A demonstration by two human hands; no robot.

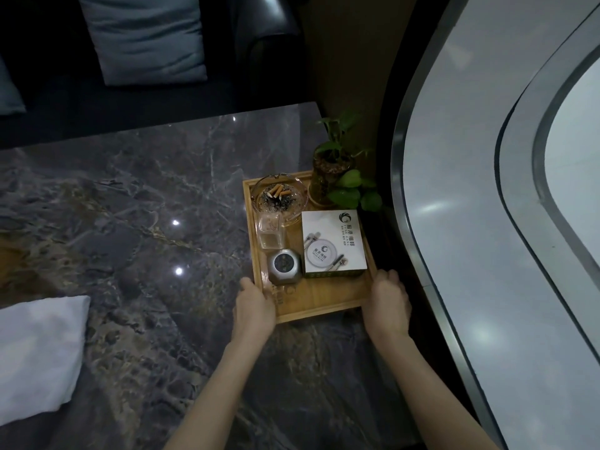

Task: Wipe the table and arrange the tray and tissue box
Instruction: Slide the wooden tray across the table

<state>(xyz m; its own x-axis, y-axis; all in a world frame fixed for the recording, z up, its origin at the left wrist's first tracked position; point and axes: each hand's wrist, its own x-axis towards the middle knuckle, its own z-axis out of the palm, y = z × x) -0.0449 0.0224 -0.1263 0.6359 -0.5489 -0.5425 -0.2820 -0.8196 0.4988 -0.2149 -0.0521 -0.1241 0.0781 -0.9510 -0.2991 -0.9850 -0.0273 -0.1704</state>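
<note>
Both hands hold the flat wooden tray (311,297) at the right side of the dark marble table (130,206). The left hand (255,306) and right hand (388,303) curl their fingers on its near corners. The white square tissue box (334,241) sits inside. This looks like the arranging step; next, slide it gently into place.

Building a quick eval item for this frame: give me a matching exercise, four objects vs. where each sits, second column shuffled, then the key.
Column 1
1. ashtray
2. tissue box
3. white cloth
4. potted plant

Column 2
A. on the bare table, far left, off the tray
B. tray's far right corner
C. tray's far left corner, cigarette butts inside
D. right side of the tray, just ahead of the right hand

Pairs: 1-C, 2-D, 3-A, 4-B

The left hand grips the tray's near left corner.
</note>
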